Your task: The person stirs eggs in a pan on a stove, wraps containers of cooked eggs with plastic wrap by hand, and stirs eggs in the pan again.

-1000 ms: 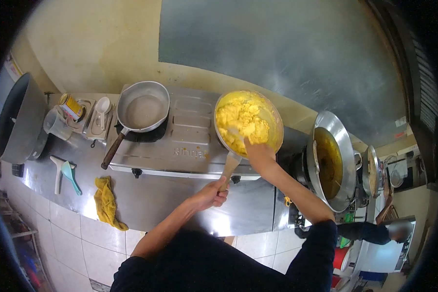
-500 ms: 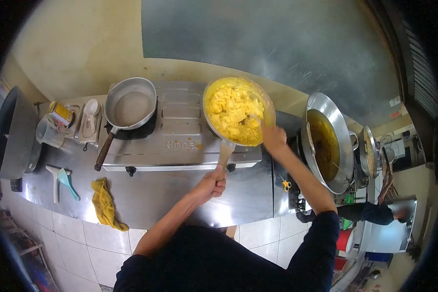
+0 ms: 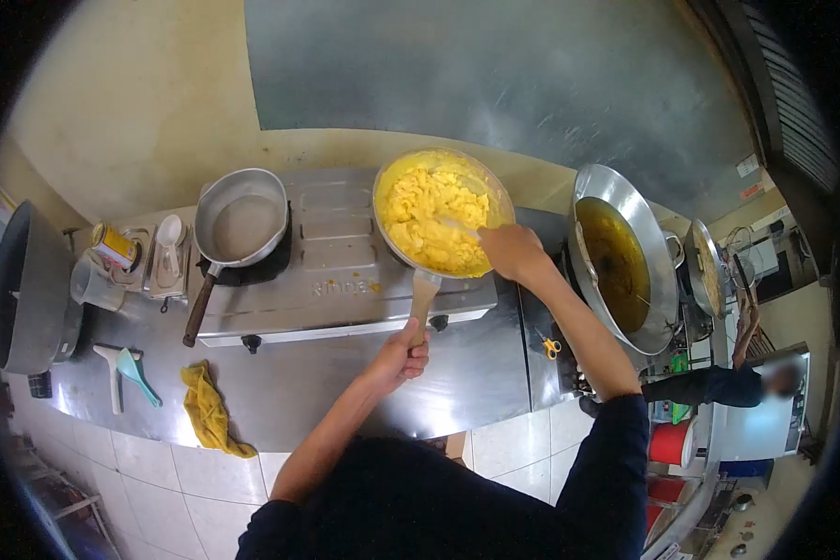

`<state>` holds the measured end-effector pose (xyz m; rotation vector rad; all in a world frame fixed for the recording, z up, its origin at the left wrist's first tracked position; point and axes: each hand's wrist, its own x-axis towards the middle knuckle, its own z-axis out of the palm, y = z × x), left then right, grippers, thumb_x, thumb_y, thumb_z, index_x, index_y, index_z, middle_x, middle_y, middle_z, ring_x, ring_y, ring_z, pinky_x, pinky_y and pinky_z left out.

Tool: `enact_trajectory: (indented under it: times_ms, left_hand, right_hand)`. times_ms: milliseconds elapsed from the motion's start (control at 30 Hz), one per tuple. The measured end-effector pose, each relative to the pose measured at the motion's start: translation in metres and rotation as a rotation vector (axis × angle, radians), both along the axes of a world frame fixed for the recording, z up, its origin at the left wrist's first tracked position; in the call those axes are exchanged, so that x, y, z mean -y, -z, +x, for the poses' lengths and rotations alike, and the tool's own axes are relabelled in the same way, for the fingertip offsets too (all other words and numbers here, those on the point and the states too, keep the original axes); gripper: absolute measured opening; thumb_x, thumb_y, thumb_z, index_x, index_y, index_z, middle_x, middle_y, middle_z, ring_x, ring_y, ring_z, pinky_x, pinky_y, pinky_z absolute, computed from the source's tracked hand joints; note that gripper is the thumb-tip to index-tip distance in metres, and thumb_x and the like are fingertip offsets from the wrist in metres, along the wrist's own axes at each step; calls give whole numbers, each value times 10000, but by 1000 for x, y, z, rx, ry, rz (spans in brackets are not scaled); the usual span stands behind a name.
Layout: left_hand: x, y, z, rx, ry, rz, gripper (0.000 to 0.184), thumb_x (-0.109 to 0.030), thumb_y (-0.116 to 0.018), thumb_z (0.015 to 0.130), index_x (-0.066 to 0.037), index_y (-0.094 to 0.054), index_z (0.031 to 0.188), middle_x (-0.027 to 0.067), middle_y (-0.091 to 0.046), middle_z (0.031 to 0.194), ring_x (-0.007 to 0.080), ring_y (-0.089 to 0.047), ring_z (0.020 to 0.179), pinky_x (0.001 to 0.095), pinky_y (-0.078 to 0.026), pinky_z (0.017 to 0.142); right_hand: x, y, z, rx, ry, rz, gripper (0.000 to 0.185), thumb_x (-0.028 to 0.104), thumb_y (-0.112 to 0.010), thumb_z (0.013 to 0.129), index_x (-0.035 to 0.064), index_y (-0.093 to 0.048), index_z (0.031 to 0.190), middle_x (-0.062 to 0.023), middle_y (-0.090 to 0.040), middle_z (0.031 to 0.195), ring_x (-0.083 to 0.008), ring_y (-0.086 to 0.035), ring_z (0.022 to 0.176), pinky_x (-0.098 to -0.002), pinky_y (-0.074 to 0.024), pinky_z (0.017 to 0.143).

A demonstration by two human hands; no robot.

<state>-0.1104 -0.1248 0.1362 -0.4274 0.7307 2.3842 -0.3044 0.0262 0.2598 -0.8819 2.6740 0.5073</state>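
Observation:
A round pan point(image 3: 497, 187) on the right side of the stove holds yellow scrambled egg point(image 3: 431, 210). My left hand point(image 3: 403, 357) is wrapped round the pan's light wooden handle point(image 3: 424, 297). At the pan's right edge, my right hand point(image 3: 513, 254) is closed round a pale utensil point(image 3: 459, 227), whose tip lies in the egg; its grip is hidden by the fingers. A saucepan point(image 3: 243, 217) with a dark handle stands on the left burner of the stove point(image 3: 331, 247).
Right of the stove is a large wok point(image 3: 661, 271) of brown-yellow liquid, with yellow scissors point(image 3: 552, 348) nearby. A yellow cloth point(image 3: 207, 411), a turquoise spoon point(image 3: 138, 376), a clear jug point(image 3: 98, 284) and a big pot point(image 3: 35, 289) are at left. Another person point(image 3: 733, 385) stands far right.
The view has shifted, so the stove and pans appear further left. My right hand moved toward the pan's right edge, then back slightly over it with the utensil. The egg has been moved around.

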Motion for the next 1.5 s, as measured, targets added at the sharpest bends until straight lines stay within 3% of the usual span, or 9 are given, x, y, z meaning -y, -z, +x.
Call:
enact_trajectory:
  times_ms: [167,233,333,500,567,700,1000,1300,1500]
  left_hand:
    - [2,5,-2,28,-2,-88,402,-519,-415,919,-122,-475,896,-77,-303,596,26,-247,455,178,-193,374]
    - [5,15,-2,18,-6,-106,403,-515,-436,912,-115,-477,884,-82,-289,581,17,-234,432,177,-181,357]
    - [13,6,-4,22,-2,-31,384,-499,-449,912,-118,-489,892,-77,-292,575,17,-230,416,173,-175,341]
    - [28,3,-9,30,84,52,388,-506,-444,910,-122,-486,881,-74,-288,573,20,-228,414,173,-170,341]
    - [37,3,-9,56,77,63,390,-513,-440,908,-127,-485,875,-73,-287,572,22,-228,413,176,-171,341]
    - [27,5,-9,82,154,-90,441,-574,-413,893,-136,-462,875,-77,-284,585,33,-247,451,185,-207,403]
    - [19,-10,-2,39,55,-134,435,-557,-386,915,-126,-443,903,-80,-302,612,25,-227,466,181,-194,401]
    - [21,-7,-1,3,65,-64,427,-541,-381,923,-120,-433,878,-69,-306,608,33,-230,459,195,-194,398]
    - [23,-6,-5,20,25,-62,422,-531,-389,925,-114,-452,916,-75,-329,613,16,-253,457,172,-187,372]
  right_hand:
    - [18,58,30,-124,19,-167,410,137,-424,881,137,-440,1291,-159,-651,795,-350,-648,728,-465,-510,649]
    - [-2,69,-35,-68,-64,-158,303,260,-428,903,150,-544,1160,-137,-657,794,-310,-649,716,-444,-503,646]
    - [-37,-21,-49,-109,-302,-158,252,362,-498,865,159,-631,931,-86,-664,794,-291,-642,736,-432,-491,650]
    - [-63,-60,-22,1,-231,288,237,370,-531,836,178,-638,927,-83,-651,775,-284,-643,753,-408,-493,657]
    - [-82,-14,-23,17,-453,125,249,354,-523,844,180,-612,998,-84,-646,769,-293,-641,761,-411,-496,662]
    - [-43,60,1,-93,-382,-220,289,275,-466,881,157,-542,1134,-130,-631,748,-311,-639,771,-427,-507,688]
    - [-8,56,-72,131,131,-604,396,352,-367,951,61,-600,1084,-214,-624,967,-384,-596,896,-445,-465,786]
    - [-14,47,-58,-195,237,-368,347,319,-371,947,108,-568,1139,-200,-639,929,-378,-614,867,-468,-483,760]
    - [-22,32,-7,-34,-24,-102,256,244,-426,904,127,-524,1110,-169,-641,819,-364,-637,797,-465,-506,665]
